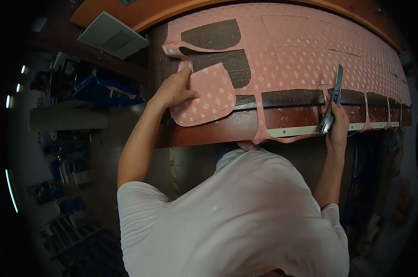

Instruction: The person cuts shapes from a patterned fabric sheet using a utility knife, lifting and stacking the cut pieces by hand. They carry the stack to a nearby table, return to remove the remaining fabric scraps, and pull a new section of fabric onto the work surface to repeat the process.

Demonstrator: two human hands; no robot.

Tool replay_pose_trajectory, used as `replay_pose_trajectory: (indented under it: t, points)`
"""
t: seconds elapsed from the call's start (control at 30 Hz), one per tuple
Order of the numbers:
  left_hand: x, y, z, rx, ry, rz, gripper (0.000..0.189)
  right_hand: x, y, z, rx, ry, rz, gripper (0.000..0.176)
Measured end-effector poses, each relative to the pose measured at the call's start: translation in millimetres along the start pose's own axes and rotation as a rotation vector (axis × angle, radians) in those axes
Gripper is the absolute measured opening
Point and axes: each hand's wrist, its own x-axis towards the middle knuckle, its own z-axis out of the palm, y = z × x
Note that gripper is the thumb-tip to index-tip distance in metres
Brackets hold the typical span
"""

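A pink patterned fabric sheet (pixel 306 51) lies spread over a dark wooden table (pixel 209 131), with curved pieces cut out of it. My left hand (pixel 174 87) pinches a cut-out rounded fabric piece (pixel 208 94) at the table's near edge. My right hand (pixel 336 122) grips a utility knife (pixel 332 99), its blade pointing up onto the fabric near the table's front edge. A pale strip (pixel 292 131) runs along the table edge beside that hand.
A grey flat box (pixel 113 36) rests at the table's far left corner. Blue bins and clutter (pixel 93 87) stand on the floor to the left. My white shirt (pixel 232 217) fills the lower middle of the view.
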Motion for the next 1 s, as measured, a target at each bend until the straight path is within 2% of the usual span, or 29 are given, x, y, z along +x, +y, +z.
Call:
replay_pose_trajectory:
  t: [0.07,0.17,0.23,0.27,0.33,0.37,0.43,0.47,0.53,0.57,0.67,0.7,0.8,1.0]
  points:
    - [-7.2,13.3,-3.0,-0.08,-0.018,-0.036,0.06,1.5,-3.2,2.3,0.008,-0.009,-0.015,0.03]
    - [-6.4,15.1,-9.2,-0.444,0.017,0.117,0.049,5.4,-6.1,-2.6,0.016,-0.044,-0.011,0.029]
    - [-6.3,32.7,-23.0,-0.748,0.123,0.099,0.043,6.1,-6.3,-4.1,0.015,-0.056,-0.008,0.028]
    - [-0.6,31.7,-23.0,-0.917,0.235,0.126,0.049,6.9,-7.3,-4.0,0.013,-0.067,-0.007,0.028]
    - [5.9,35.7,-23.9,-1.295,0.35,0.039,0.053,8.9,-6.8,-3.2,0.005,-0.075,0.001,0.028]
    - [13.7,25.8,-12.2,-1.357,0.374,0.046,0.061,9.6,-5.2,-2.5,0.002,-0.07,0.006,0.028]
    - [25.4,-13.0,31.1,-0.894,0.494,-0.154,0.072,9.9,-5.4,0.6,0.003,-0.055,0.01,0.028]
    - [20.1,-13.2,41.0,-0.521,0.548,-0.215,0.083,8.7,-6.4,3.8,0.007,-0.042,0.01,0.028]
    - [7.7,4.4,45.1,0.2,0.742,-0.17,0.086,8.7,-3.4,1.0,0.002,-0.01,0.002,0.028]
    - [7.1,11.4,44.0,0.162,0.756,-0.1,0.075,8.6,-2.1,-0.5,0.002,0.002,0.005,0.028]
    - [23.7,21.0,45.9,0.139,0.641,0.159,0.061,8.7,-3.2,-1.9,-0.028,0.02,0.005,0.028]
    - [29.3,35.5,44.7,0.124,0.612,0.133,0.052,9.6,-7.7,0.1,-0.031,0.039,0.007,0.028]
    - [55.1,36.3,67.2,0.08,0.605,0.046,0.055,5.7,-14.8,3.3,-0.048,0.09,0.004,0.029]
    - [59.0,46.4,85.4,0.085,0.618,0.028,0.059,6.5,-11.1,-8.3,0.018,0.117,0.0,0.029]
